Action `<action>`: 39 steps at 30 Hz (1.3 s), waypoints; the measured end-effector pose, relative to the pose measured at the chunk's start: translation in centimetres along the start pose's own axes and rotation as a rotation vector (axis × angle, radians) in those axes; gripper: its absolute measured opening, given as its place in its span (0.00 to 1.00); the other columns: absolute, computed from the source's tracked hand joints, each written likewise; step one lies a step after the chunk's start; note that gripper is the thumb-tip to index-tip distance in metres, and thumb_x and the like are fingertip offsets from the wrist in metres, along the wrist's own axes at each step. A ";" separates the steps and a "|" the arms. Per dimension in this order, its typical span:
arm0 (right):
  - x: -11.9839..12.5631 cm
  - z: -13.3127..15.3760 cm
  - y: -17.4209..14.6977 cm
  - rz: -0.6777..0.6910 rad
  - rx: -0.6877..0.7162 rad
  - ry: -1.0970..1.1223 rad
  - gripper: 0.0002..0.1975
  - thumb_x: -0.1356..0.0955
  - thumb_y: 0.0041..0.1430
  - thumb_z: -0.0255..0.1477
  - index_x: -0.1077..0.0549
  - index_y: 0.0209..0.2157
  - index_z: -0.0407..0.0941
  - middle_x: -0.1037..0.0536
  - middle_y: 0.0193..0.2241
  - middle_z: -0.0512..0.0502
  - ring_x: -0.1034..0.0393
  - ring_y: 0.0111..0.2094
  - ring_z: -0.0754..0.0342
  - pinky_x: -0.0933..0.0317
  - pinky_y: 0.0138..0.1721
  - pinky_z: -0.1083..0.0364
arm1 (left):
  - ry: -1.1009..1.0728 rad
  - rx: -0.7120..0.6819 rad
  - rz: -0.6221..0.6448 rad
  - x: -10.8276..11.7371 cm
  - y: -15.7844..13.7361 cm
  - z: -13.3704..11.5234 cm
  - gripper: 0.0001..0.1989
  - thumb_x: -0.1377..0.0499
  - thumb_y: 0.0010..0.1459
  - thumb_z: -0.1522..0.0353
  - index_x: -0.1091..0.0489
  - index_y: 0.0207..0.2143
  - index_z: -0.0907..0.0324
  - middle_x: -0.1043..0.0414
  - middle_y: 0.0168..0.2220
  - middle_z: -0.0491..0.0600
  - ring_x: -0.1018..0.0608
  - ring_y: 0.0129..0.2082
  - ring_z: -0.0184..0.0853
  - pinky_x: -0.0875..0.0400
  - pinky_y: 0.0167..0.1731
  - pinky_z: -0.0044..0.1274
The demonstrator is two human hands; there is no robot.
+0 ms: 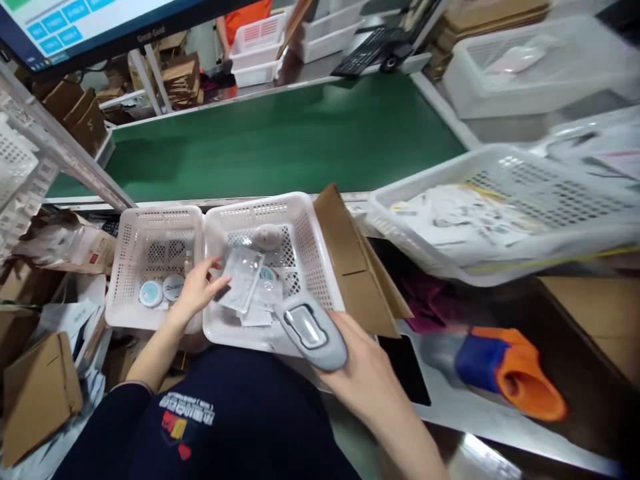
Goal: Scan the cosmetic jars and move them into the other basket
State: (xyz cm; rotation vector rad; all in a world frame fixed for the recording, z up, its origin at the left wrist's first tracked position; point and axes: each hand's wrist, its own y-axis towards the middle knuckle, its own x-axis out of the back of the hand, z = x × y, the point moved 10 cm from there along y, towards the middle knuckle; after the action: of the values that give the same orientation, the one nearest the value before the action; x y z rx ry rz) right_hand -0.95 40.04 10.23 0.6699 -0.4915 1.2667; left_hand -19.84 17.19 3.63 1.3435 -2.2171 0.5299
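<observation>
My right hand (361,363) is wrapped round a grey handheld barcode scanner (327,347), held over the front right corner of a white basket (325,273). My left hand (201,288) reaches over that basket's left rim, fingers apart, close to a clear flat packet (243,277). I see no firm grip on the packet. Beneath the packet lie white slips and more clear packaging, with a round jar partly covered. A pale rounded item (269,237) sits further back. The adjoining left basket (123,267) holds a blue-and-white round tub (151,293), another round tub (173,287) and a small bottle.
A green conveyor belt (300,143) runs behind the baskets. Folded cardboard (355,260) stands against the right basket. Further right are a basket of white papers (465,213) and an orange-and-blue tape dispenser (505,373). A monitor (125,27) hangs at upper left.
</observation>
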 end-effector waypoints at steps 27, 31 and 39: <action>-4.8 1.8 -0.4 0.325 -0.102 0.052 0.32 0.37 0.58 0.23 0.36 0.65 0.42 0.30 0.48 0.39 0.23 0.44 0.45 0.28 0.40 0.48 | -0.747 0.351 0.039 -2.5 -1.2 4.0 0.45 0.44 0.50 0.43 0.36 0.62 0.65 0.30 0.60 0.64 0.25 0.58 0.54 0.24 0.45 0.34; -4.6 1.9 -0.4 0.315 -0.166 0.000 0.33 0.36 0.59 0.23 0.37 0.66 0.42 0.30 0.51 0.37 0.24 0.47 0.41 0.30 0.42 0.47 | -1.093 0.557 0.230 -8.3 -1.8 1.2 0.37 0.49 0.56 0.45 0.34 0.57 0.62 0.25 0.54 0.61 0.19 0.43 0.49 0.30 0.29 0.28; -3.7 1.6 -0.6 0.217 -0.160 0.006 0.33 0.36 0.59 0.24 0.38 0.66 0.42 0.28 0.50 0.37 0.24 0.47 0.42 0.32 0.40 0.50 | -1.082 0.552 0.260 -10.1 -1.7 0.7 0.34 0.46 0.55 0.46 0.30 0.54 0.61 0.22 0.47 0.57 0.20 0.43 0.49 0.29 0.28 0.28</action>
State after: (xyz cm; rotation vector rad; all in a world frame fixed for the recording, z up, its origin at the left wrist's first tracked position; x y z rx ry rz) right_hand -1.18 36.25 8.78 0.4874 -0.6667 1.4151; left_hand -14.47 23.23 -2.75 1.9311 -3.3137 0.6191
